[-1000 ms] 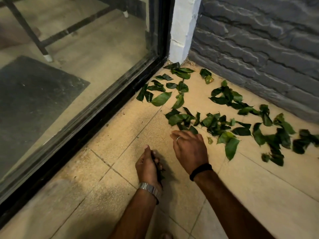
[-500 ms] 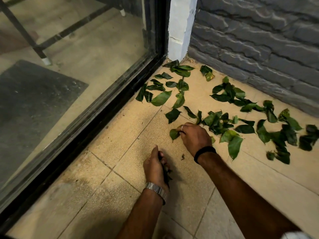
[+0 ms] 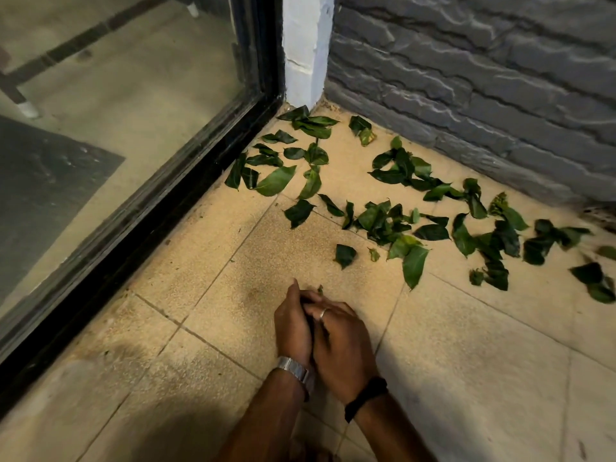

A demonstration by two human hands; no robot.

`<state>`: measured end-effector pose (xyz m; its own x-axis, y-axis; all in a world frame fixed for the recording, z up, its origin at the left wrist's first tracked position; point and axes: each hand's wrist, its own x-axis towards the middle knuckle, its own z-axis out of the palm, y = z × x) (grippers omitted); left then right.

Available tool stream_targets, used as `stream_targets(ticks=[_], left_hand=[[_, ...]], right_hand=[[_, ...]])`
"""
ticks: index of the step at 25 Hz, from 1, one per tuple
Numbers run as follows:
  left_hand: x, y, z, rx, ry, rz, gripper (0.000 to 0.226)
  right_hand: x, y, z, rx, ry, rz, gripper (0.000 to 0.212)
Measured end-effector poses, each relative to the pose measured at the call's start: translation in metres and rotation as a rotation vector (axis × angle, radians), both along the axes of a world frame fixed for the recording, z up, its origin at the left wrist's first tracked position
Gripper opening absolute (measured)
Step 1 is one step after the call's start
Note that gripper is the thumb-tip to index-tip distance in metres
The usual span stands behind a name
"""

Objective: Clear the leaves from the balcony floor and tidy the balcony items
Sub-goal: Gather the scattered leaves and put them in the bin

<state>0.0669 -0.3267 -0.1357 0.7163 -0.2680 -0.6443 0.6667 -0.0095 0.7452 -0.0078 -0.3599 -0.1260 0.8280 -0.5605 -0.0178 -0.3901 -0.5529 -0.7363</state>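
Observation:
Several green leaves (image 3: 383, 221) lie scattered over the beige tiled balcony floor (image 3: 466, 345), from the corner by the white pillar out to the right edge. My left hand (image 3: 293, 325), with a metal watch at the wrist, is closed around a small bunch of leaves; only a leaf tip shows above the fingers. Pressed against it from the right is my right hand (image 3: 343, 345), wearing a ring and a black wristband, its fingers pushing into the same bunch. Both hands hover low over the floor, below a single leaf (image 3: 345, 255).
A black-framed sliding glass door (image 3: 160, 208) runs along the left. A white pillar (image 3: 305, 48) marks the corner, and a grey stone-faced wall (image 3: 483, 95) closes the back right. Behind the glass lie a dark mat and a table leg.
My right hand has pulled back from the leaf pile with gathered leaves and come together with my left hand. One leaf it had reached stays on the floor.

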Motion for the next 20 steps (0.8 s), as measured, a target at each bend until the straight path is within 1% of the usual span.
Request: stream_targets(ticks=[2,3,5,6,7,8,9,11,12,13,16,18,20], left_hand=[[0.001,-0.001,0.005,0.104,0.002,-0.001,0.047],[0.002,-0.001,0.005,0.164,0.024,0.006,0.042],[0.005,-0.001,0.008,0.200,0.113,0.064,0.033],[0.006,-0.002,0.008,0.190,0.155,0.083,0.032],[0.007,-0.002,0.008,0.180,0.179,0.085,0.033],[0.008,-0.002,0.007,0.172,0.185,0.081,0.034],[0.009,-0.001,0.006,0.163,0.185,0.075,0.035],[0.011,0.000,0.004,0.151,0.183,0.071,0.034],[0.011,0.001,0.003,0.146,0.184,0.070,0.034],[0.012,0.002,0.003,0.136,0.186,0.067,0.034],[0.013,0.001,0.003,0.096,0.206,0.068,0.035],[0.011,0.001,0.003,0.101,0.216,0.060,0.034],[0.009,0.000,0.005,0.081,0.207,0.041,0.032]], right_hand=[[-0.005,-0.003,0.015,-0.043,0.052,0.093,0.057],[-0.005,-0.007,0.022,-0.036,0.051,0.114,0.061],[-0.001,-0.023,0.033,-0.003,-0.043,0.053,0.056],[0.003,-0.039,0.035,0.006,-0.107,-0.030,0.050],[0.008,-0.061,0.030,-0.012,-0.128,-0.124,0.044],[0.011,-0.088,0.022,-0.069,-0.077,-0.207,0.041],[0.011,-0.115,0.013,-0.157,0.042,-0.259,0.041],[0.002,-0.154,-0.011,-0.312,0.323,-0.278,0.046],[-0.005,-0.164,-0.021,-0.352,0.391,-0.272,0.046],[-0.012,-0.168,-0.030,-0.390,0.411,-0.261,0.043],[-0.024,-0.169,-0.035,-0.487,0.370,-0.184,0.029],[-0.028,-0.170,-0.028,-0.433,0.257,-0.225,0.025],[-0.031,-0.162,-0.016,-0.303,0.092,-0.367,0.026]])
